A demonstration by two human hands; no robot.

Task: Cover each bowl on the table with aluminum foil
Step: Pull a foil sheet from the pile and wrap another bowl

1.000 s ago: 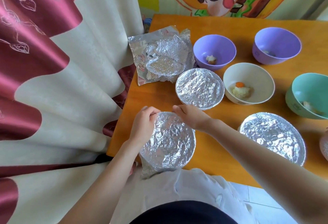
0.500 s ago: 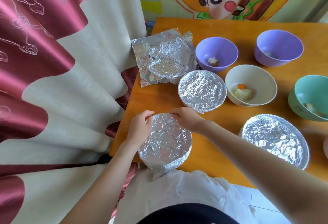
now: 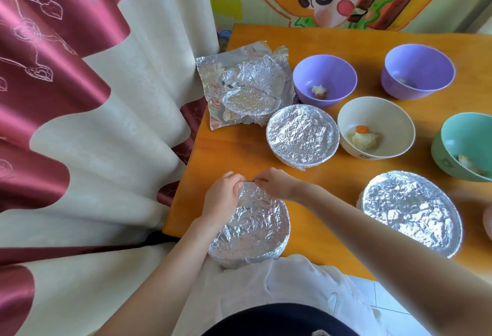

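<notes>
Our fingers (image 3: 241, 185) on both hands pinch the foil at the far rim of the nearest foil-wrapped bowl (image 3: 253, 229), which sits at the desk's near edge, partly overhanging toward our lap. The left hand (image 3: 222, 197) curls round the bowl's left rim, fingers together and pressed on the foil; the right hand (image 3: 277, 184) meets it at the far rim, fingertips closed on the same crumpled edge. Beyond this bowl stands a second covered bowl (image 3: 303, 136), and to this bowl's right a larger covered bowl (image 3: 410, 210). Farther from it, on the orange desk (image 3: 234, 149), a loose heap of foil sheets (image 3: 245, 85) lies by the curtain (image 3: 93, 122). Uncovered bowls sit beyond: two purple bowls (image 3: 324, 80) (image 3: 418, 70), a white bowl (image 3: 376, 128) and a green bowl (image 3: 466, 146), each with a little food.
</notes>
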